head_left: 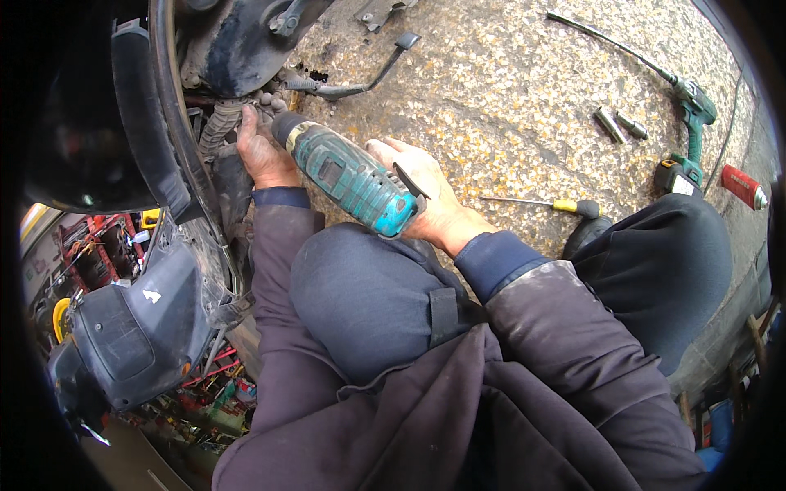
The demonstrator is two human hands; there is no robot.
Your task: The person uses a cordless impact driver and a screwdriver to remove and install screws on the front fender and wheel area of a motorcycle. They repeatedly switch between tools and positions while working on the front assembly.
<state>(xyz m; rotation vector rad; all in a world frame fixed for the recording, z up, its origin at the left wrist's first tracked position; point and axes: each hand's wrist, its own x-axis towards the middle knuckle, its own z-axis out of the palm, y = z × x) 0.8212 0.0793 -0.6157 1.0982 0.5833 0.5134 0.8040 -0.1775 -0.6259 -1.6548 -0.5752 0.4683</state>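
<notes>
My right hand [434,192] is wrapped round a teal and black cordless power driver [340,173], mostly on the handle side, which the tool's body partly hides. The driver's dark nose points up and left toward the underside of a scooter-like vehicle. Right by that nose, my left hand [266,159] reaches in among dirty parts with its fingers bent. What its fingertips grip is hidden. Beside them runs a ribbed grey hose [219,127]. A dark metal lever with a foot pad [360,86] and a spring sticks out to the right, just beyond the driver's nose.
On the speckled floor [508,106] at right lie a second cordless driver [696,110] with a long extension, two metal sockets [610,125], a yellow-handled screwdriver [565,205] and a red spray can [743,186]. A grey scooter body [147,327] and cluttered tools stand at left.
</notes>
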